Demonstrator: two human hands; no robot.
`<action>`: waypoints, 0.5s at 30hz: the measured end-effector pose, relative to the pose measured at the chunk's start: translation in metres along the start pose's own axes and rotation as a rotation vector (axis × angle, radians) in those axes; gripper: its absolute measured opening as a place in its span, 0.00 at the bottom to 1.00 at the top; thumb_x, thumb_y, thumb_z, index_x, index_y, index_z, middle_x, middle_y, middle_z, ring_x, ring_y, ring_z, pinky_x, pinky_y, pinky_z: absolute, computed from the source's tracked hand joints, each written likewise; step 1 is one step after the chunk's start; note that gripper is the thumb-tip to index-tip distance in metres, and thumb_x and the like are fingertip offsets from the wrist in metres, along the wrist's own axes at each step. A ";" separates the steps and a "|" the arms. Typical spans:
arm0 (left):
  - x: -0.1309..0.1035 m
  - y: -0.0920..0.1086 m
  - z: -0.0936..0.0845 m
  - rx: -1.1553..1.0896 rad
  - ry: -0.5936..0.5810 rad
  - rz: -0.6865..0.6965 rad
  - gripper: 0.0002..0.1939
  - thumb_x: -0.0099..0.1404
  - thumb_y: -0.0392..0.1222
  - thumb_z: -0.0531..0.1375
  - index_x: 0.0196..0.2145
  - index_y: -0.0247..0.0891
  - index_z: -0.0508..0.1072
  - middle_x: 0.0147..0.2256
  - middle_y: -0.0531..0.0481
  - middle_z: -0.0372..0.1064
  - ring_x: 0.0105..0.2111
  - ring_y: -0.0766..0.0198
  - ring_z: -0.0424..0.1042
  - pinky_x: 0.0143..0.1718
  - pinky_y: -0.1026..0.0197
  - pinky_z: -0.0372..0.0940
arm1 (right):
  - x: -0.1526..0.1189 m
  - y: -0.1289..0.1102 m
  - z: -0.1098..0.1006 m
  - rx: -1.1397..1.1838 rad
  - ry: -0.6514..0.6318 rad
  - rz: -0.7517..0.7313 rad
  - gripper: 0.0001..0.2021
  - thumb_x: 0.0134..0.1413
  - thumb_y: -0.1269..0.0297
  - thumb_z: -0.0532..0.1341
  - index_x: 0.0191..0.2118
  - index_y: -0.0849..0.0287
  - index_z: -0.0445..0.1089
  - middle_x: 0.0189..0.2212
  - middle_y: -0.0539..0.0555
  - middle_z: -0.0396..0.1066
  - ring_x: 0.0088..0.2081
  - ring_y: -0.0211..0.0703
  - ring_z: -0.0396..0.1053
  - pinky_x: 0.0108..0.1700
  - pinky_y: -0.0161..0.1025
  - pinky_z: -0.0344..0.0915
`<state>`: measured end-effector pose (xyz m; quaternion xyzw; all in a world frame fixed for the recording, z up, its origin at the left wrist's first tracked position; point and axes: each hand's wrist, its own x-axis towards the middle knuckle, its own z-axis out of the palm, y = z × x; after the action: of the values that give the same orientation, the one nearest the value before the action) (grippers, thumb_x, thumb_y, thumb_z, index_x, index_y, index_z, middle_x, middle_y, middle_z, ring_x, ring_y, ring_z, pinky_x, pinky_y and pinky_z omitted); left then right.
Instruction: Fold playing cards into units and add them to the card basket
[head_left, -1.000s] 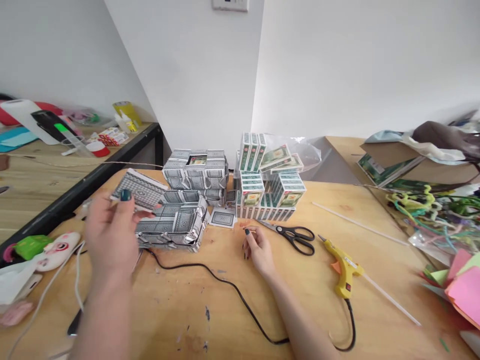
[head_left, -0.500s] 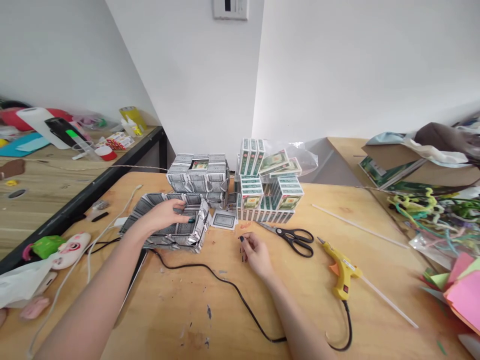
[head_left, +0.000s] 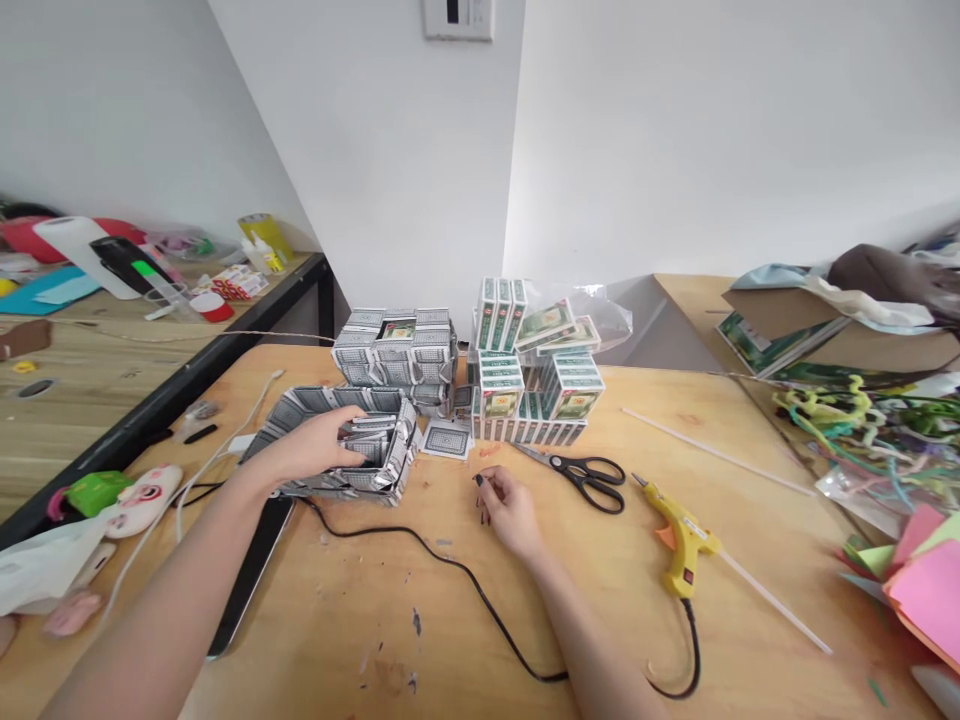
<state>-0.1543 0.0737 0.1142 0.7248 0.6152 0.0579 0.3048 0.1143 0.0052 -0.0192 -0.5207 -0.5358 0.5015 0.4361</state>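
My left hand (head_left: 319, 443) reaches into an open box (head_left: 405, 462) built of folded grey-patterned playing cards. Its fingers are closed round a small stack of folded playing cards (head_left: 369, 438) inside the box; the fingertips are partly hidden. My right hand (head_left: 508, 510) rests on the table with its fingers loosely curled in, and nothing shows in it. Between the box and that hand lie flat playing cards (head_left: 448, 438), face down. Behind the box stands a second block of folded cards (head_left: 394, 350).
Green-and-white card packs (head_left: 532, 400) are stacked at the back. Black-handled scissors (head_left: 592, 480) and a yellow glue gun (head_left: 684, 545) with a glue stick lie to the right. A black cable (head_left: 442, 560) crosses the table, and a dark flat device (head_left: 255, 575) lies under the box's near edge.
My left hand has drawn slightly back and left inside the box, and a stack of folded cards now shows at its fingers. The right hand has hardly moved.
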 end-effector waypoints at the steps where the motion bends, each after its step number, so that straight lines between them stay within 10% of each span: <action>1: -0.003 0.000 0.000 0.031 0.030 0.018 0.22 0.45 0.43 0.59 0.40 0.39 0.65 0.36 0.52 0.71 0.35 0.58 0.70 0.37 0.61 0.63 | 0.000 0.000 0.000 -0.006 0.001 -0.001 0.12 0.53 0.55 0.51 0.32 0.59 0.62 0.18 0.46 0.61 0.15 0.34 0.59 0.18 0.31 0.58; 6: -0.012 0.007 -0.002 0.208 0.157 0.071 0.21 0.48 0.43 0.57 0.42 0.42 0.64 0.41 0.50 0.69 0.40 0.56 0.68 0.42 0.59 0.61 | 0.000 0.000 -0.001 -0.041 -0.004 -0.012 0.12 0.53 0.55 0.51 0.32 0.59 0.63 0.18 0.47 0.61 0.15 0.34 0.60 0.18 0.31 0.58; 15: -0.003 0.008 0.000 0.289 0.034 0.095 0.24 0.47 0.41 0.56 0.45 0.44 0.65 0.46 0.50 0.66 0.47 0.55 0.65 0.48 0.59 0.58 | -0.002 0.001 0.000 -0.095 0.000 -0.037 0.11 0.53 0.57 0.51 0.33 0.58 0.64 0.18 0.47 0.62 0.17 0.35 0.61 0.20 0.32 0.59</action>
<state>-0.1483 0.0705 0.1186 0.7884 0.5870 -0.0046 0.1838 0.1141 0.0027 -0.0203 -0.5308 -0.5687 0.4673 0.4200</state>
